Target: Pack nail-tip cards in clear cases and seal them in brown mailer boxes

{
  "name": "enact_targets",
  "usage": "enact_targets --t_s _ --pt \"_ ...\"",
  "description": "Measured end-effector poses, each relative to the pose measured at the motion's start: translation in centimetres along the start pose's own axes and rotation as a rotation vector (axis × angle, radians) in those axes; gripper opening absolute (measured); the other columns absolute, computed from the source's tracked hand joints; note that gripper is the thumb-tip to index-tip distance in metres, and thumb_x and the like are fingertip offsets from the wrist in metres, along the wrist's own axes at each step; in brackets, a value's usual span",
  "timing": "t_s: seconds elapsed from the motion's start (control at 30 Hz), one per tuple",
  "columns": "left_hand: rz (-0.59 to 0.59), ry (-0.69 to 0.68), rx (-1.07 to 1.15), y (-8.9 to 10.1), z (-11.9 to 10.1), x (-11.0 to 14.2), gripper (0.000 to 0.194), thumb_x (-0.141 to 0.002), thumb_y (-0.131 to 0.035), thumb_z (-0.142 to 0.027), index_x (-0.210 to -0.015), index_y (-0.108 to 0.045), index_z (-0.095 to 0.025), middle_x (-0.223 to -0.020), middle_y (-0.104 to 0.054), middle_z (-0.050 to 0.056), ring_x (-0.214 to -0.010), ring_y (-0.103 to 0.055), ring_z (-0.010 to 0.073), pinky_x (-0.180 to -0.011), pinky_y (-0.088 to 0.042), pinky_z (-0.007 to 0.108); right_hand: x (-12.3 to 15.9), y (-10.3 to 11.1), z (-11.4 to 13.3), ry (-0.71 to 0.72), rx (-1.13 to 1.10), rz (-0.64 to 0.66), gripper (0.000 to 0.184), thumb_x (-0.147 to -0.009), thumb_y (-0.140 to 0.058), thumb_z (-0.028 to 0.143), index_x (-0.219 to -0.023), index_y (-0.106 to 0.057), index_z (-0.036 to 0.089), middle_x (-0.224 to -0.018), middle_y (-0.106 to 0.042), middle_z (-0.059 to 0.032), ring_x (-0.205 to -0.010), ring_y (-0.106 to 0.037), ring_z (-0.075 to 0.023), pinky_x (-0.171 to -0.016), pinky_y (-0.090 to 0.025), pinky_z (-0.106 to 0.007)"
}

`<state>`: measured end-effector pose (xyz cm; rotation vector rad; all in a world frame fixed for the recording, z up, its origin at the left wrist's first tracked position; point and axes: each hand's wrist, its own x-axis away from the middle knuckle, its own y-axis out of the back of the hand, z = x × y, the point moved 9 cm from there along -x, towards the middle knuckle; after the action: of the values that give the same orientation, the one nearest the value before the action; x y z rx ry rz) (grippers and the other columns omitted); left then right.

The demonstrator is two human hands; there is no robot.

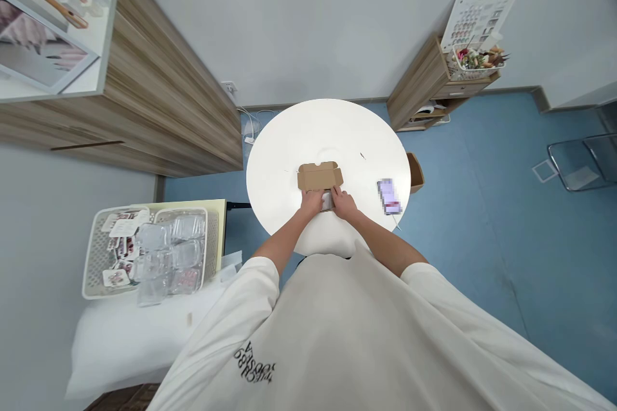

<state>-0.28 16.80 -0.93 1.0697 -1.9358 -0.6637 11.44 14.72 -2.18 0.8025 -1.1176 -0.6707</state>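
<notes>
A small brown cardboard box point(320, 177) lies on the white round table point(308, 135), its lid folded open away from me. My left hand point(312, 201) is at the left side of the box, with its fingers curled over the edge. Across from it, my right hand point(344, 203) grips the right side in the same way. Between the two hands shows a greyish, partly see-through item point(328, 200) inside the box. Its kind is too small to make out, and my hands cover part of the box.
A phone point(388, 196) with a cable lies to the right on the table. Left of me, white baskets point(89, 263) hold clear plastic packs and cards. A wooden cabinet point(178, 70) stands at the back left, a brown bin point(414, 173) beside the table's right edge.
</notes>
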Motion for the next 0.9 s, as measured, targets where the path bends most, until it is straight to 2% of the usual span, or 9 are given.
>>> enact_targets --t_s 0.17,0.3,0.43,0.53,0.6,0.7,0.77,0.9 --pt "-0.067 -0.013 -0.150 -0.5 -0.5 1.4 0.038 -0.092 -0.052 -0.013 -0.129 -0.061 -0.020 -0.130 -0.061 0.015 -0.126 -0.052 0.0325 -0.102 -0.037 0.045 -0.2 -0.4 -0.3 0.007 -0.083 -0.019 0.082 -0.087 -0.066 0.019 -0.159 -0.026 0.022 -0.162 -0.030 -0.0152 -0.121 -0.050 -0.0354 -0.097 -0.045 -0.045" --pt "0.006 -0.035 -0.217 -2.8 -0.3 3.1 0.028 -0.095 -0.047 -0.016 -0.116 -0.067 -0.020 -0.126 -0.060 0.015 -0.120 -0.055 0.0319 -0.101 -0.039 0.046 -0.4 -0.7 -0.5 0.008 -0.099 -0.029 0.085 -0.085 -0.067 0.017 -0.159 -0.025 0.022 -0.161 -0.032 -0.0154 -0.122 -0.049 -0.0358 -0.099 -0.044 -0.045" --pt "0.022 -0.075 -0.146 -3.8 0.1 3.7 0.029 -0.092 -0.051 -0.016 -0.116 -0.067 -0.021 -0.129 -0.059 0.013 -0.115 -0.059 0.0307 -0.106 -0.038 0.048 -0.5 -0.9 -0.6 0.023 -0.100 -0.039 0.087 -0.084 -0.067 0.017 -0.160 -0.024 0.021 -0.162 -0.031 -0.0166 -0.123 -0.049 -0.0368 -0.101 -0.044 -0.047" --pt "-0.060 -0.063 0.010 -2.6 1.0 3.4 0.033 -0.090 -0.054 -0.015 -0.119 -0.066 -0.023 -0.129 -0.059 0.012 -0.120 -0.057 0.0316 -0.108 -0.040 0.048 -0.4 -1.1 -0.8 0.039 -0.124 -0.055 0.088 -0.084 -0.069 0.020 -0.160 -0.024 0.022 -0.164 -0.027 -0.0167 -0.126 -0.047 -0.0377 -0.103 -0.042 -0.049" --pt "-0.226 0.064 0.132 -0.4 2.7 3.1 0.036 -0.090 -0.054 -0.016 -0.124 -0.062 -0.023 -0.131 -0.058 0.013 -0.126 -0.053 0.0324 -0.109 -0.040 0.048 -0.3 -1.2 -0.9 0.047 -0.153 -0.065 0.088 -0.084 -0.070 0.022 -0.160 -0.026 0.024 -0.165 -0.025 -0.0157 -0.128 -0.046 -0.0383 -0.105 -0.041 -0.050" --pt "-0.477 0.373 0.322 2.3 6.4 3.3 0.047 -0.090 -0.056 -0.020 -0.137 -0.051 -0.020 -0.140 -0.051 0.017 -0.134 -0.048 0.0340 -0.113 -0.038 0.050 0.0 -1.2 -1.1 0.056 -0.174 -0.071 0.087 -0.084 -0.069 0.022 -0.160 -0.027 0.025 -0.166 -0.023 -0.0141 -0.129 -0.046 -0.0386 -0.105 -0.041 -0.050" --pt "-0.502 0.468 0.464 2.7 7.8 2.9 0.058 -0.089 -0.061 -0.023 -0.144 -0.043 -0.019 -0.147 -0.045 0.018 -0.137 -0.046 0.0331 -0.114 -0.038 0.048 0.3 -1.2 -1.1 0.063 -0.172 -0.079 0.087 -0.083 -0.068 0.022 -0.159 -0.028 0.024 -0.167 -0.022 -0.0134 -0.128 -0.047 -0.0386 -0.104 -0.043 -0.051" --pt "-0.429 0.544 0.723 2.1 9.2 2.0 0.074 -0.085 -0.067 -0.026 -0.151 -0.034 -0.021 -0.155 -0.042 0.017 -0.137 -0.049 0.0294 -0.111 -0.042 0.042 0.9 -0.2 -1.4 0.052 -0.273 -0.174 0.072 -0.085 -0.064 0.027 -0.153 -0.039 0.024 -0.162 -0.032 -0.0129 -0.129 -0.047 -0.0363 -0.106 -0.044 -0.051"
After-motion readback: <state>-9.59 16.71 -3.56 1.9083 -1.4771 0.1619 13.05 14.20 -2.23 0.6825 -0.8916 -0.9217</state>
